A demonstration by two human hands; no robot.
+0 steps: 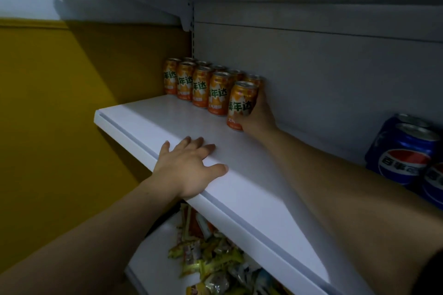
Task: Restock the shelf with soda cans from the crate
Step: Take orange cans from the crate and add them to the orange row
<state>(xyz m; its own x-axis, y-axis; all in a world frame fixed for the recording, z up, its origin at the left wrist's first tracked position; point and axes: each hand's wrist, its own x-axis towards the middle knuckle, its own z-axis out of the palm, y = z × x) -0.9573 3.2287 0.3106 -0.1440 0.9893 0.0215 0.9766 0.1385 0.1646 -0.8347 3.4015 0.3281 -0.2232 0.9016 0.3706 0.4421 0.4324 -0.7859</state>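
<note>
Ten orange cans (201, 86) stand on the shelf (167, 122); right grip (257, 117) holds one, left grip (189, 167) rests wide.

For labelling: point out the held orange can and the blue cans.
Orange metal soda can (240, 103), head view, label middle.
Blue metal cola cans (405, 163), head view, largest can's logo.

Soda cans (199, 84) in two rows at shelf (167, 132) rear, Pepsi cans (405, 158) rightward, snack packets (211, 258) beneath.
</note>
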